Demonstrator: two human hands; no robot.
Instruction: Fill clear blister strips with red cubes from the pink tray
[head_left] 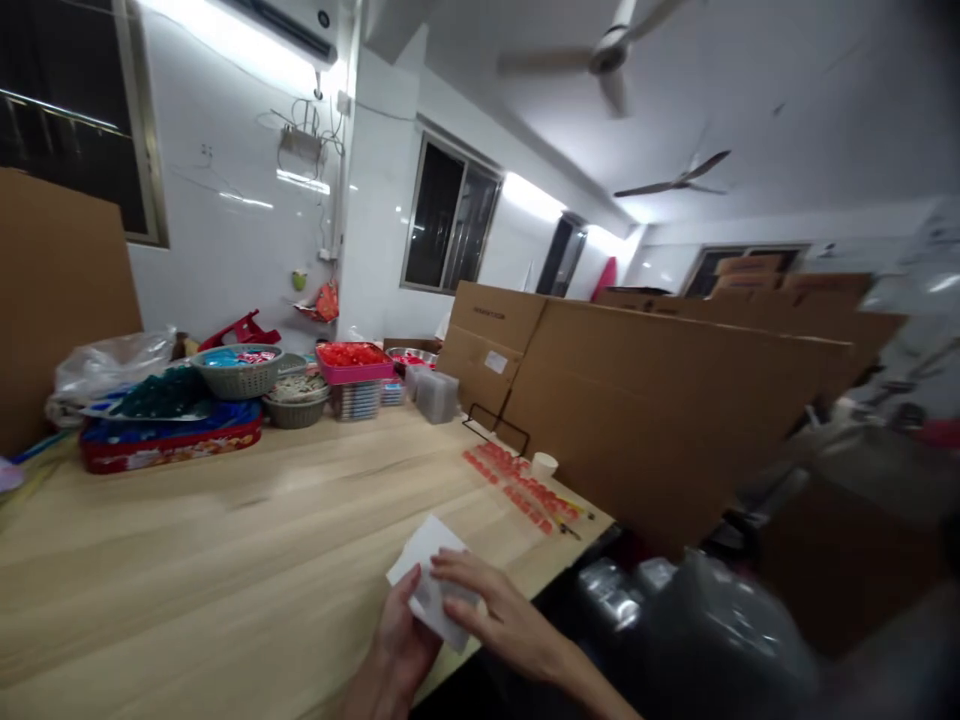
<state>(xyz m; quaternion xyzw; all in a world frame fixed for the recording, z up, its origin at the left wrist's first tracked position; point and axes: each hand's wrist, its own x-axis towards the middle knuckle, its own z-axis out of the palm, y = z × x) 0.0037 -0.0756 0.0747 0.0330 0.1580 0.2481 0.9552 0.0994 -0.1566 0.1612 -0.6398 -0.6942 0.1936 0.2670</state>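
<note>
Both my hands are low in the view, over the near edge of a light wooden table [187, 530]. My left hand [401, 640] holds a folded white paper or plastic packet [427, 580] from below. My right hand [499, 615] lies across the packet, its fingers pressing on top. Part of the packet is hidden by my fingers. Farther along the table lie rows of small red pieces [517, 485], with a small paper cup [544, 465] beside them.
Large cardboard sheets [645, 420] stand along the table's right side. At the back are a grey basket [238, 372], a pink crate of red pieces [354, 365] and a red tin [171, 445]. Past the right edge hangs a dark plastic bag [712, 640].
</note>
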